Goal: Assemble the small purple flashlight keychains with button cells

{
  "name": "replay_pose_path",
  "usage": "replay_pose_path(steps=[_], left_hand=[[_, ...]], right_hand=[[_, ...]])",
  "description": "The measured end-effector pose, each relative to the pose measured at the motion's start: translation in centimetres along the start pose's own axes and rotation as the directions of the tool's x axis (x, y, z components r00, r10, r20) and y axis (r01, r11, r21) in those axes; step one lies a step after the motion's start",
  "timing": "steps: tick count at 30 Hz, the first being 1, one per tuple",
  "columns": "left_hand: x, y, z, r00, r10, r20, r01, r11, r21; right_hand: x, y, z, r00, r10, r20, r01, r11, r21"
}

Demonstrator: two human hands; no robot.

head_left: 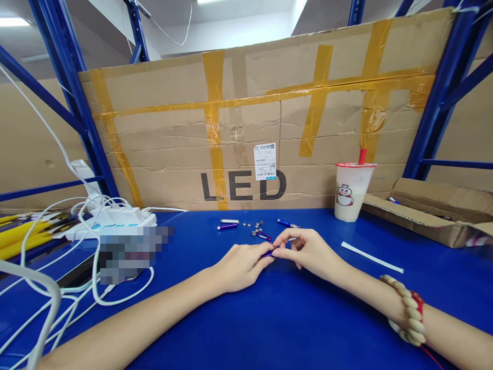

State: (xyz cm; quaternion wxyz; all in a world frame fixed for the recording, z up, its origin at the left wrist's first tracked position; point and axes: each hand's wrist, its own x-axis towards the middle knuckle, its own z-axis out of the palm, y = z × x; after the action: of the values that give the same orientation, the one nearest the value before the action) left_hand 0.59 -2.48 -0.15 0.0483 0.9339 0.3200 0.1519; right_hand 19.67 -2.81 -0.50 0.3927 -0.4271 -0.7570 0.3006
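Observation:
Fingers closed, my left hand (241, 267) holds a small purple metal tube (267, 254), mostly covered by the fingers. My right hand (304, 249) pinches at the tube's right end, thumb and forefinger meeting there; any small part between those fingertips is hidden. Just beyond the hands lie a purple piece with a ring-like clip (264, 235) and several small round silver pieces (257, 226) resembling button cells. A blue-purple tube with a silver end (287, 223) lies behind my right hand. Farther left, another purple tube (227, 226) rests beside a silver tube (230, 221).
A white strip (372, 257) lies right of my right hand. Behind it stand a drink cup with a red straw (352, 192) and an open cardboard box (419, 218). White cables (57, 288) and a power strip (123, 221) crowd the left. A cardboard wall (165, 154) closes the back.

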Motion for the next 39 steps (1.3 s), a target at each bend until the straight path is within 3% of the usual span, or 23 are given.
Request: replay_pose_path(steps=[39], left_hand=[[-0.02, -0.09, 0.04, 1.0, 0.013, -0.008, -0.013, 1.0, 0.011]], right_hand=[[-0.12, -0.11, 0.01, 1.0, 0.013, 0.014, -0.012, 1.0, -0.027]])
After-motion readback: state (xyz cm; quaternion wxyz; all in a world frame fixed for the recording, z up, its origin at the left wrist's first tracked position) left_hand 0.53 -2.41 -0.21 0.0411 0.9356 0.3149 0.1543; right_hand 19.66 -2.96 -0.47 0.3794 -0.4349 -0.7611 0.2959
